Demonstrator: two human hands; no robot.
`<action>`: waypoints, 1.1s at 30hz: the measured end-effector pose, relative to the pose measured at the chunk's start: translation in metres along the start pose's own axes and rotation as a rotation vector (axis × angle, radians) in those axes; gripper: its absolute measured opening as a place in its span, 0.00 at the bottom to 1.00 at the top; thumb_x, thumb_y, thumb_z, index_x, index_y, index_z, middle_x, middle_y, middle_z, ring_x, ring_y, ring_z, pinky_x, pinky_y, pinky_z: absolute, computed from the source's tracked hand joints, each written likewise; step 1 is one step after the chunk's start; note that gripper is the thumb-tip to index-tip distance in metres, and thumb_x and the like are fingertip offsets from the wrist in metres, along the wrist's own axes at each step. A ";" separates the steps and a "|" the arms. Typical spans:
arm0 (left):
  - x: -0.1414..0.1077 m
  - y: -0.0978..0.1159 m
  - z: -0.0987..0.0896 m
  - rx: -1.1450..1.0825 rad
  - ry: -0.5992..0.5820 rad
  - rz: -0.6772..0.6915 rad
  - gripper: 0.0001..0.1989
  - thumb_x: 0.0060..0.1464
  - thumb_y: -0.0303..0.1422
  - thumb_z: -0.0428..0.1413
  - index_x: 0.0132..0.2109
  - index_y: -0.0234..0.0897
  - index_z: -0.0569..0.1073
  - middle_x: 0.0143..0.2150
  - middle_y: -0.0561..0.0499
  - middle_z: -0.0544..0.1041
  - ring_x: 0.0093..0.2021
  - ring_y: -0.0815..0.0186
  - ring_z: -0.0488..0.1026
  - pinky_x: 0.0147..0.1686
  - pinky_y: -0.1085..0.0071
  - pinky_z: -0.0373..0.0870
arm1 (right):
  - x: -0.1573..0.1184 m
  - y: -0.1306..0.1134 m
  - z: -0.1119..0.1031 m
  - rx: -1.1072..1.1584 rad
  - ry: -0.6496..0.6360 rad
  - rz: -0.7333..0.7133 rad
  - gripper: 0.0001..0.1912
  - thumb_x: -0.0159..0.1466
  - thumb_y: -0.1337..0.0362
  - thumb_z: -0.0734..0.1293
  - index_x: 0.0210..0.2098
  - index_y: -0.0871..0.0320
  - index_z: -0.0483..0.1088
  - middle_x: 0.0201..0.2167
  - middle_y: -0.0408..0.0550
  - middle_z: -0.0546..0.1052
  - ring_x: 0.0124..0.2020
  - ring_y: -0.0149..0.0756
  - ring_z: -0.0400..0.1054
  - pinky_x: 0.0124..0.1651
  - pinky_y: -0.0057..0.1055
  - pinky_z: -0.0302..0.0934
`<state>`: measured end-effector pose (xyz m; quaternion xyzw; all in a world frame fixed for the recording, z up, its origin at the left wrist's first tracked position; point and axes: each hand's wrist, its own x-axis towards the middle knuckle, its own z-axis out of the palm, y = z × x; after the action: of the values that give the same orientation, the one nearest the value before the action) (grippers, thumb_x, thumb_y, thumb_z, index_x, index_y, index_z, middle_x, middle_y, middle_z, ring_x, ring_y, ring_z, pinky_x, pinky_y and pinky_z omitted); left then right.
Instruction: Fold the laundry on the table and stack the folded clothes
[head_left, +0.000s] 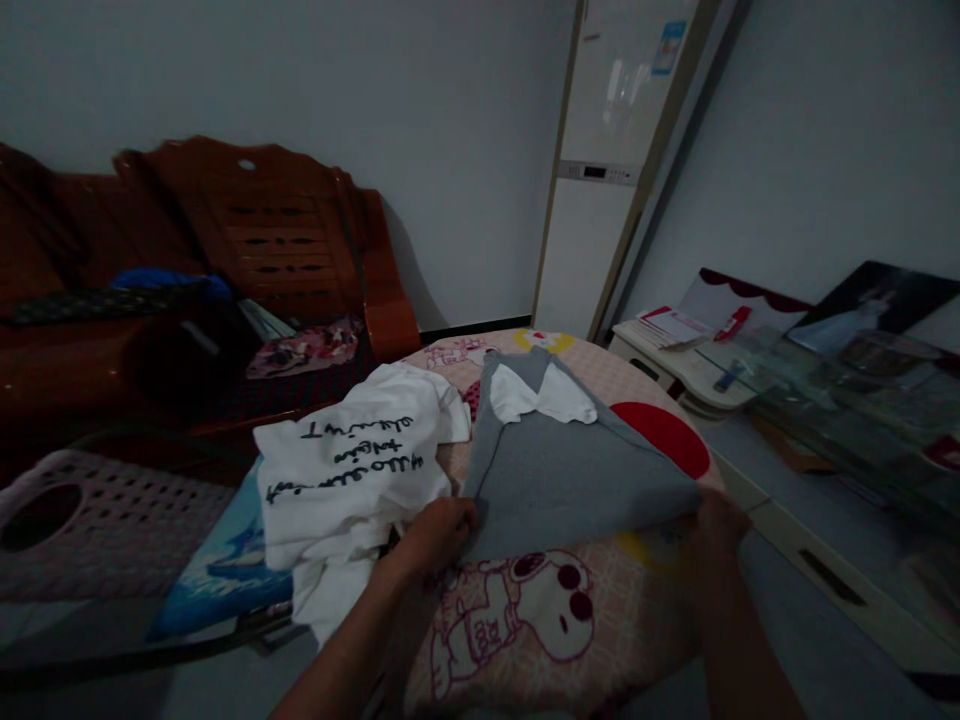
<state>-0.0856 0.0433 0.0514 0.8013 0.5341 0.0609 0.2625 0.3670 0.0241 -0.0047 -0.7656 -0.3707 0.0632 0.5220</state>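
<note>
A grey garment with white patches near its top, its kind unclear, [577, 480] lies spread over the round table [517, 690], whose pink cover carries cartoon prints. My left hand [442, 530] is closed on the garment's near left corner. At the near right corner, my right hand [720, 520] grips the hem, which is drawn straight between both hands. Beside the garment on the left sits a rumpled white T-shirt [352, 470] with black lettering, partly hanging over the table's edge. My left forearm passes in front of its lower right part.
A wooden sofa [277, 220] with cloth items stands at the back left. A woven pink basket [112, 540] is at the left. To the right are a glass-topped cabinet [810, 390] and papers [667, 328]. A tall white air conditioner [585, 250] stands behind the table.
</note>
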 end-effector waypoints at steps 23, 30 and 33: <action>0.098 0.047 0.010 -0.045 0.177 0.195 0.19 0.57 0.31 0.55 0.56 0.35 0.73 0.55 0.41 0.76 0.56 0.56 0.72 0.57 0.64 0.67 | -0.050 -0.086 0.123 -0.225 -0.519 -0.608 0.19 0.64 0.62 0.57 0.45 0.58 0.76 0.45 0.57 0.78 0.49 0.45 0.70 0.57 0.42 0.61; 0.173 0.045 0.040 0.096 0.240 0.162 0.26 0.58 0.28 0.51 0.63 0.30 0.64 0.67 0.35 0.63 0.66 0.52 0.60 0.65 0.56 0.56 | -0.037 -0.098 0.186 -0.290 -0.751 -0.772 0.23 0.66 0.62 0.58 0.58 0.56 0.68 0.59 0.55 0.71 0.61 0.43 0.62 0.65 0.44 0.53; 0.188 0.027 0.022 0.017 0.317 0.079 0.27 0.59 0.28 0.51 0.65 0.32 0.61 0.67 0.36 0.63 0.66 0.53 0.61 0.64 0.58 0.59 | 0.000 -0.101 0.189 -0.293 -0.678 -0.663 0.24 0.66 0.60 0.59 0.60 0.56 0.66 0.57 0.54 0.72 0.58 0.41 0.65 0.62 0.40 0.57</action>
<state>0.0244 0.1948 0.0117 0.8043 0.5373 0.1923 0.1655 0.2253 0.1847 -0.0037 -0.6083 -0.7481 0.0866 0.2507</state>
